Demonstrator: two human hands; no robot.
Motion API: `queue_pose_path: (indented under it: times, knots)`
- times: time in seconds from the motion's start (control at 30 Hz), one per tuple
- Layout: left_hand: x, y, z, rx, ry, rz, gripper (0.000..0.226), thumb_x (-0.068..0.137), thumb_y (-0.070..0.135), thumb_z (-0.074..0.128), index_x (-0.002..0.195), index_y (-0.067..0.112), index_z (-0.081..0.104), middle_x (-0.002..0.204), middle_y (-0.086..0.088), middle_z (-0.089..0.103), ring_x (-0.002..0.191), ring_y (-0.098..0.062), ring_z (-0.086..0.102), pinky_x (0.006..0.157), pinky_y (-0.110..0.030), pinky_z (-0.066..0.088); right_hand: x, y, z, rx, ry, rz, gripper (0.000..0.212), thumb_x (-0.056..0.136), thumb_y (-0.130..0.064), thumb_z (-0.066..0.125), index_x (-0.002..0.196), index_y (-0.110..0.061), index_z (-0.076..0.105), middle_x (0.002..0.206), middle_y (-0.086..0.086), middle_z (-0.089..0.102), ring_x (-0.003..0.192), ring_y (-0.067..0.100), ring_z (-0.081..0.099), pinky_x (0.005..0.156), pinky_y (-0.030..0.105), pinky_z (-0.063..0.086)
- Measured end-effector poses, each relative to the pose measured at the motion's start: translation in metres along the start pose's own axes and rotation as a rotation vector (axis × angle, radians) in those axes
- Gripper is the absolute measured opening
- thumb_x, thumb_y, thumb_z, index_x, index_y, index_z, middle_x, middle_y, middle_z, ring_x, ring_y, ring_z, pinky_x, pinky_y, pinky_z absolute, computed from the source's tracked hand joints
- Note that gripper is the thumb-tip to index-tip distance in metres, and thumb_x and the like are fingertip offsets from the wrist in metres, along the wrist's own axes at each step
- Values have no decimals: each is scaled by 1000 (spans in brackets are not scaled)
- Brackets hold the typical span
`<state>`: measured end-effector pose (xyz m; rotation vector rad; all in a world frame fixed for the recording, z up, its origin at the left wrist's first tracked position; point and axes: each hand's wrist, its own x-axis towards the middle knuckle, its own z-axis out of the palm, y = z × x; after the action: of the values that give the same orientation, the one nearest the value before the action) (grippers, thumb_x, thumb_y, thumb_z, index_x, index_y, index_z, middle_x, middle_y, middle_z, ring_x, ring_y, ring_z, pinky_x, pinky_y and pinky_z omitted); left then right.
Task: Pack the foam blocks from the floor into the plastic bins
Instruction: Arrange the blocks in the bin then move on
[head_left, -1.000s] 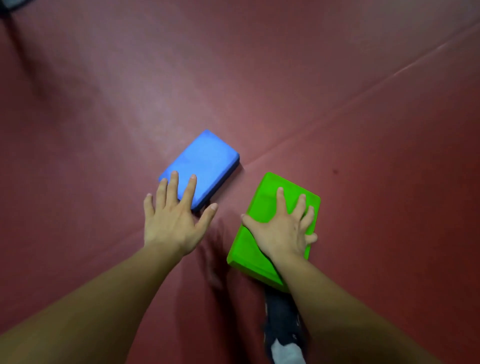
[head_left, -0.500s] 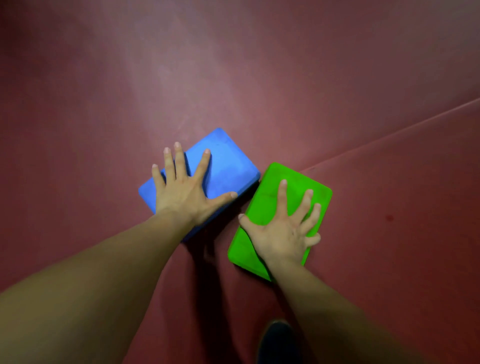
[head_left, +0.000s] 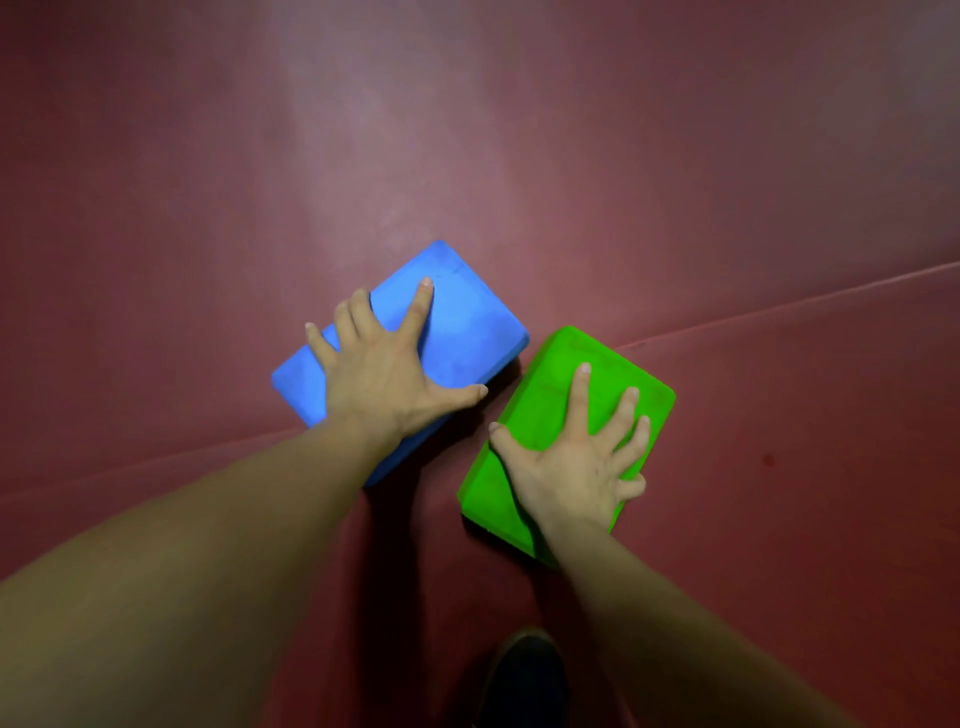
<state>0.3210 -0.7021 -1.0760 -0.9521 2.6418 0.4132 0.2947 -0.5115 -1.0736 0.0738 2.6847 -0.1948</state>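
Two rectangular foam blocks lie flat on the dark red matted floor (head_left: 623, 182), just beside each other with a narrow gap between their near corners. The left hand (head_left: 382, 371) rests palm-down on the blue rectangular foam block (head_left: 467, 332), fingers spread, thumb reaching over its right edge. The right hand (head_left: 576, 462) presses flat on the bright green rectangular foam block (head_left: 550, 395), fingers splayed, not closed around it. A dark shoe (head_left: 524, 675) shows at the bottom edge.

left hand (head_left: 387, 371) flat, right hand (head_left: 574, 462) splayed
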Motion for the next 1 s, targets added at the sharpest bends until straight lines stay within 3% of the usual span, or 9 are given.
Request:
queue_pose_path:
  times: [0.17,0.47,0.6,0.77,1.0]
  knots:
    - [-50,-40,-23,-84,-12,-167,131,45,104,46,156,47,6,154,-22,20,144,-36,19,116,-69,11,-31,-11,-20,-66,-83,-65,119,63,-88,61,158,-53,-1,169,1,-6,154,32,-2,109,69,25]
    - [-178,-191,-120,-174,89,-581,130,45,106,41,157,47,10,151,-20,25,141,-36,23,114,-70,14,-161,-129,-66,-273,-210,-510,116,64,-90,56,159,-50,4,170,1,-8,154,31,-6,112,67,22]
    - [-250,-272,-187,-233,196,-755,129,44,106,40,156,47,14,149,-21,27,140,-37,25,114,-70,14,-248,-203,-99,-380,-209,-772,114,66,-90,54,159,-50,1,170,0,-12,154,32,-7,112,67,22]
    - [-347,-369,-242,-295,283,-901,130,44,106,42,156,47,14,149,-21,27,140,-37,26,114,-69,15,-382,-277,-102,-411,-191,-972,113,67,-89,55,159,-49,3,170,0,-10,154,32,-6,112,67,23]
    - [-540,-446,-286,-422,247,-1130,129,47,103,46,157,47,10,151,-19,26,140,-36,26,116,-66,16,-599,-301,-115,-572,-250,-1166,114,63,-92,55,158,-51,6,170,-2,-7,154,31,-3,112,67,24]
